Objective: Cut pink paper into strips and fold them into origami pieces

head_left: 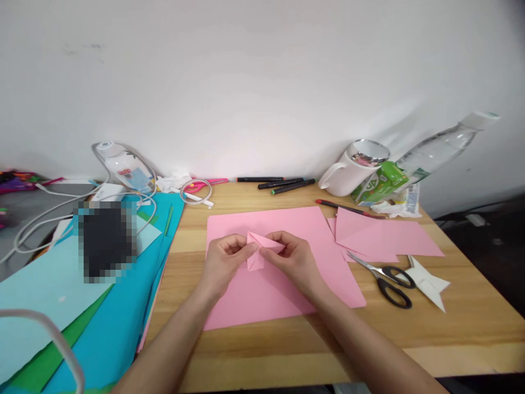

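Pale wall (246,82) behind; below, a wooden surface (254,364). Toward nine o'clock, overlapping blue and green sheets (117,325). Midway, a large pink sheet (266,295), flat. Above it, left hand (220,262) at nine o'clock, right hand (297,257) at three, close together. Toward two o'clock, a white mug (346,176); farther out at three, black-handled scissors (376,270). At the dial's centre, over the pink sheet, folded pink paper (255,261), pinched between thumb and fingers from both sides.

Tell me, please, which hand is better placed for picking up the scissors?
Probably the right hand: the scissors lie on its side, while the left hand is farther away. Both hands hold the folded pink paper, so the right would first need to let go.
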Available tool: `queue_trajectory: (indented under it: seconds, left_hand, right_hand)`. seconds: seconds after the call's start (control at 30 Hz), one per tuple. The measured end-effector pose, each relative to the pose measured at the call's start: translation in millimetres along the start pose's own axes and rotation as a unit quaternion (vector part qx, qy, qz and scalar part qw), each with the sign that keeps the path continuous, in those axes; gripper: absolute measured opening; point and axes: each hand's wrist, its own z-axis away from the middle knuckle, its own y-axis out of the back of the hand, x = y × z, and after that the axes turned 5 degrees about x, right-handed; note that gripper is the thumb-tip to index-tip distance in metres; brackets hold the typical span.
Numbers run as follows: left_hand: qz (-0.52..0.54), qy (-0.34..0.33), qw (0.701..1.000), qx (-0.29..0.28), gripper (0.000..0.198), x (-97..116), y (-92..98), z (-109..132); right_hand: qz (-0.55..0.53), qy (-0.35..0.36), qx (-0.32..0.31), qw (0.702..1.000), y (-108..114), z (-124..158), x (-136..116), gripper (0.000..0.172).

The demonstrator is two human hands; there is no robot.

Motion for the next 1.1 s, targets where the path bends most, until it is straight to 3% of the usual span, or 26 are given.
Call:
queue_trajectory:
  seconds: [0.3,0.57,0.73,0.97,1.1]
  left_hand:
    - [-0.073,-0.036,0.996,0.022,0.015,8,-2.0,2]
    - [-0.096,-0.047,0.994,-0.038,0.008,3,-0.5,1]
    - [-0.048,-0.008,0.998,-0.030,0.008,3,-2.2,2]
    - [0.012,0.002,0.993,-0.120,0.028,13,0.2,2]
    - [0.061,0.018,0.987,-0.147,0.020,11,3.1,0]
  right_hand:
    - [0.000,0.046,0.023,0.999,-5,3,-3,0.018]
    - [0.041,0.055,0.064,0.996,-5,2,1,0.018]
    - [0.027,0.050,0.066,0.996,-8,4,3,0.022]
    - [-0.006,0.024,0.060,0.998,-6,3,4,0.026]
    - [0.009,0.027,0.079,0.996,-4,2,2,0.025]
